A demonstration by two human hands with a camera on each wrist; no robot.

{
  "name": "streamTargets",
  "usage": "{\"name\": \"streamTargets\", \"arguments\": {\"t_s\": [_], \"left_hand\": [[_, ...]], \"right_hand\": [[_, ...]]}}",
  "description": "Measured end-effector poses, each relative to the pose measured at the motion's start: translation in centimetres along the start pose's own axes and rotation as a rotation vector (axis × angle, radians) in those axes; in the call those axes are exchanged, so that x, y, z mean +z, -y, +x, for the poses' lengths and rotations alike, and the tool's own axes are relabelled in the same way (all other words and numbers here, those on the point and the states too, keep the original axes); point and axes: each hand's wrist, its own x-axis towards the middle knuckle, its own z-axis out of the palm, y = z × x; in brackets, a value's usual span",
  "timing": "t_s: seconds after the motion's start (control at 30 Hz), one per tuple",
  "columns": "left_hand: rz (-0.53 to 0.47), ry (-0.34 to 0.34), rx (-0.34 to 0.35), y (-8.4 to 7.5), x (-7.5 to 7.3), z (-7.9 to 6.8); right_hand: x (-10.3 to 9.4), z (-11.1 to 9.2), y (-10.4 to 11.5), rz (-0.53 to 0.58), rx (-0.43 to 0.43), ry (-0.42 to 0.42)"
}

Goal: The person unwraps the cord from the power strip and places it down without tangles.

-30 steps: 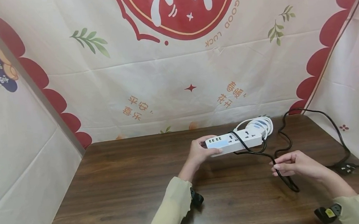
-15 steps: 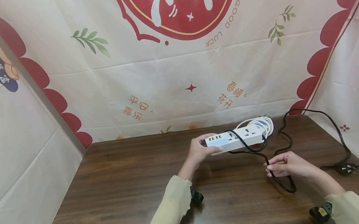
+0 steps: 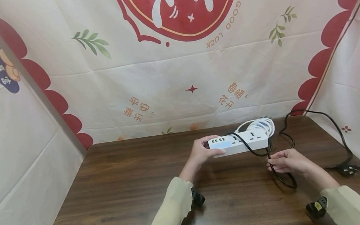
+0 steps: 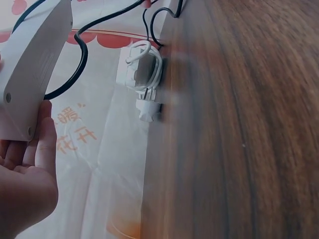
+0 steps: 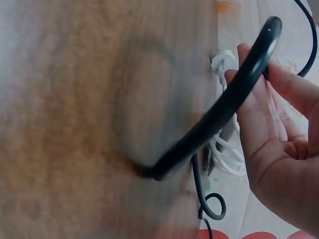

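Note:
My left hand (image 3: 200, 149) grips the left end of a white power strip (image 3: 253, 145), thumb on the near side. In the left wrist view the strip's underside (image 4: 37, 64) hangs above the table. A black power cord (image 3: 280, 181) crosses over the strip and loops down at its right end. My right hand (image 3: 288, 162) pinches this cord between thumb and fingers, just below and right of the strip. In the right wrist view a thick cord loop (image 5: 219, 114) arcs from the fingertips, and the right hand (image 5: 279, 149) has its palm partly visible.
Behind the strip, a coiled white cable (image 3: 268, 124) with a white plug (image 4: 148, 108) lies at the table's back edge. A black plug (image 3: 347, 170) and more black cord lie at the right. Printed cloth walls (image 3: 163, 71) enclose the wooden table (image 3: 125, 188).
My right hand has moved left and slightly up with the cord, closer to the strip's right end. The strip has shifted slightly right in the left hand's grip.

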Motion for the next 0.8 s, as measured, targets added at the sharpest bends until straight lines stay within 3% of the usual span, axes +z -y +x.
{"name": "streamTargets", "arguments": {"t_s": [0.37,0.57,0.8], "left_hand": [[0.022,0.062,0.006,0.4,-0.3,-0.4],[0.044,0.076,-0.023,0.6,-0.5,-0.6],[0.070,0.086,-0.047,0.8,-0.6,-0.7]], "right_hand": [[-1.1,-0.4,1.1,0.021,0.007,-0.105],[-1.8,-0.6,1.7,0.085,0.010,-0.124],[-2.4,-0.8,2.4,0.086,-0.021,-0.137]]}}
